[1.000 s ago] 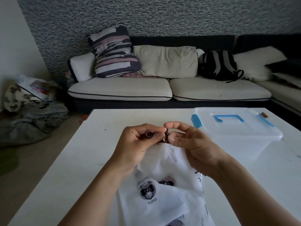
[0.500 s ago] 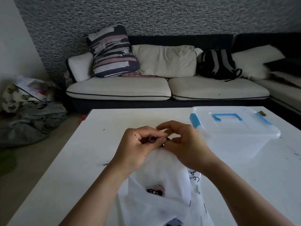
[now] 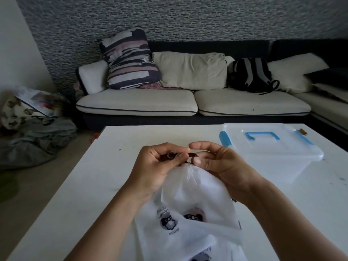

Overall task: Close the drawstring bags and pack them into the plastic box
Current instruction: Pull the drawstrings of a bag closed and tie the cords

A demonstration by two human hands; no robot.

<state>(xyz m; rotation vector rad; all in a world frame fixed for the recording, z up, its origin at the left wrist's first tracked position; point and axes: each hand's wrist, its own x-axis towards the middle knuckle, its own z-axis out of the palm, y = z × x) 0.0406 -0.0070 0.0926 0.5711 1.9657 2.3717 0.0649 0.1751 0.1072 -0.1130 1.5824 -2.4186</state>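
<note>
the left hand (image 3: 160, 166) and the right hand (image 3: 216, 162) are together above the gathered mouth of a white drawstring bag (image 3: 192, 189), in the middle of the white bench (image 3: 75, 185). the left hand pinches one end of the dark drawstring (image 3: 172, 156) between thumb and forefinger. the right hand pinches the other end, just beside it, with the fingers curled. the mouth of the bag is already pulled tight into folds under the fingers, so i judge the closing is almost done and the cord is now being tied or pulled the last bit; i cannot tell if there is a knot.

under this bag, near the person, lie more white bags with printed pictures (image 3: 169, 223); whether they are closed is not clear.

the plastic box (image 3: 273, 151) stands on the bench to the right, apart from the hands, with its clear lid and blue handle (image 3: 261, 135) still on. no bag can be made out through its cloudy wall. it seems the packing has not begun: the lid must come off, and the bags must go in.
</note>
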